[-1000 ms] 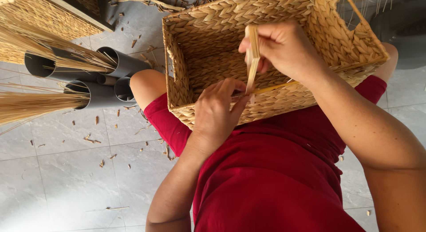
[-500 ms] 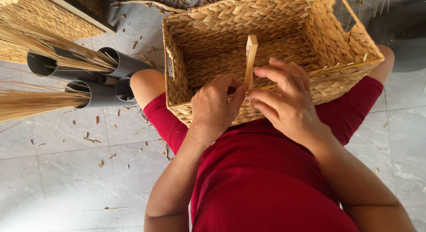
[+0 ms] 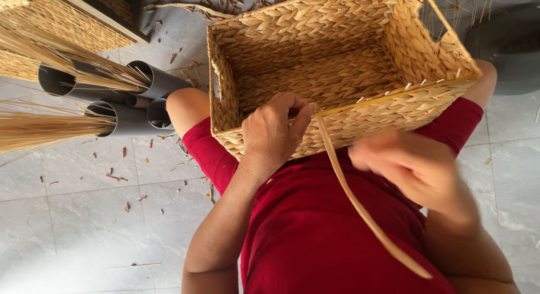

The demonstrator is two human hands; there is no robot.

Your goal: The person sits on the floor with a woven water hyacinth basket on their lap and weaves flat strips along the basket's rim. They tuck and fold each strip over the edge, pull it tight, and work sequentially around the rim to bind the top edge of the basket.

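Observation:
A rectangular woven straw basket rests on my lap, its opening facing me. My left hand is curled over the near rim, pinching the spot where a long flat straw strip leaves the weave. From there the strip hangs loose down across my red dress. My right hand is blurred by motion, just right of the strip and below the basket. Its fingers look apart and I see nothing in them.
Grey plastic pipes holding bundles of thin straw lie on the tiled floor at the left. Another woven piece sits at the top left. Straw scraps litter the tiles. A dark rounded object is at the top right.
The strip stood upright above the rim and now hangs down over my lap. My right hand let it go and dropped below the basket. The left hand stays at the rim.

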